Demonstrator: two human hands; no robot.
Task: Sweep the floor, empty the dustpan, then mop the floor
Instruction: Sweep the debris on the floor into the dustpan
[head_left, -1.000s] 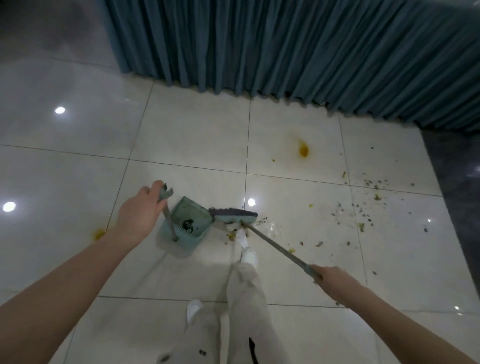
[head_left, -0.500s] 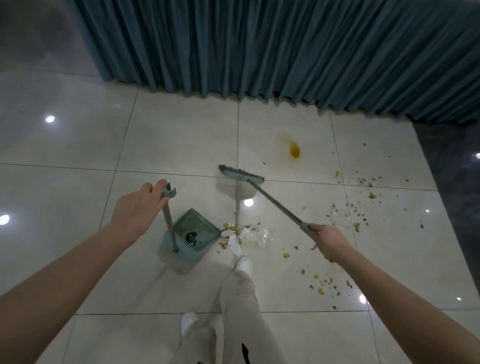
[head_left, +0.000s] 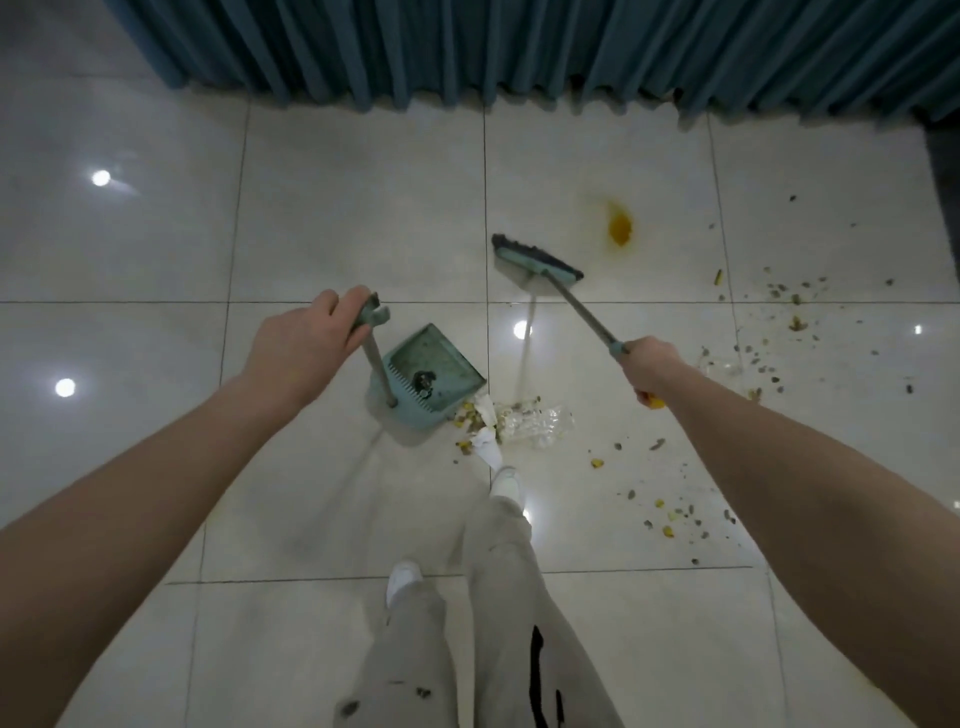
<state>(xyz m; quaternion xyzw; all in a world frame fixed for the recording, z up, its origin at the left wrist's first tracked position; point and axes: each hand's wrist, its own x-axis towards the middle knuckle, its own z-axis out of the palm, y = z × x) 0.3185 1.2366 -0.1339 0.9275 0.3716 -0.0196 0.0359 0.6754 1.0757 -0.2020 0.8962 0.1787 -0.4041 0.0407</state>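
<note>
My left hand (head_left: 301, 353) grips the top of the upright handle of a teal dustpan (head_left: 431, 379) that stands on the white tiled floor (head_left: 363, 218). A dark clump lies inside the pan. My right hand (head_left: 649, 369) grips the shaft of a teal broom, whose head (head_left: 535, 260) hangs over the floor beyond the pan. At the pan's open lip sits a pile of yellow scraps, white paper and a crumpled clear plastic bottle (head_left: 530, 423).
A teal curtain (head_left: 519, 52) hangs along the far edge. An orange stain (head_left: 620, 228) marks the tile right of the broom head. Small crumbs (head_left: 779, 332) scatter over the right tiles. My legs and white shoes (head_left: 506, 480) stand just behind the pile.
The broom head has swung from the dustpan's lip up and away to the far side. My right hand moved up with it. The dustpan stays in place.
</note>
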